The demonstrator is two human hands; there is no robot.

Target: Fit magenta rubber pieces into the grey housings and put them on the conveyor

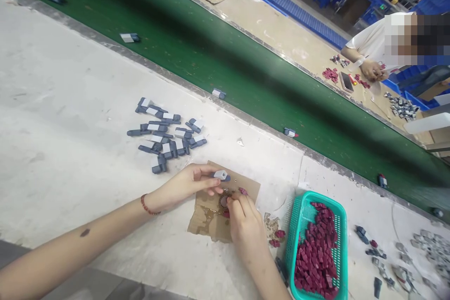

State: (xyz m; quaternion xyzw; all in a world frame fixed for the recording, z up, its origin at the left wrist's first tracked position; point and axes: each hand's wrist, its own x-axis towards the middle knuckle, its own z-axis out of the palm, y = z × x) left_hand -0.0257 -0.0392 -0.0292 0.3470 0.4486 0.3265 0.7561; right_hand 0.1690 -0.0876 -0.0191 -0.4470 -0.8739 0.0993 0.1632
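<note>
My left hand (200,179) pinches a small plastic part (221,176), light grey on top with a dark blue base, above a piece of brown cardboard (251,185). The part's grey side, with a hole in it, faces up. Close by, my right hand (244,218) has its fingers closed at the edge of a small round dish (223,201) on the cardboard. Whatever those fingertips hold is hidden. A dark red piece (227,214) shows beside them, and a pinkish-red piece (243,191) lies beyond. Wet-looking stains mark the cardboard.
Several blue-and-grey parts (167,131) lie left of the cardboard. A green basket (291,243) of dark red pieces (316,253) stands at right, with loose grey parts (431,248) farther over. Beyond runs a green conveyor (176,56) carrying spaced parts; a co-worker (372,40) sits across it.
</note>
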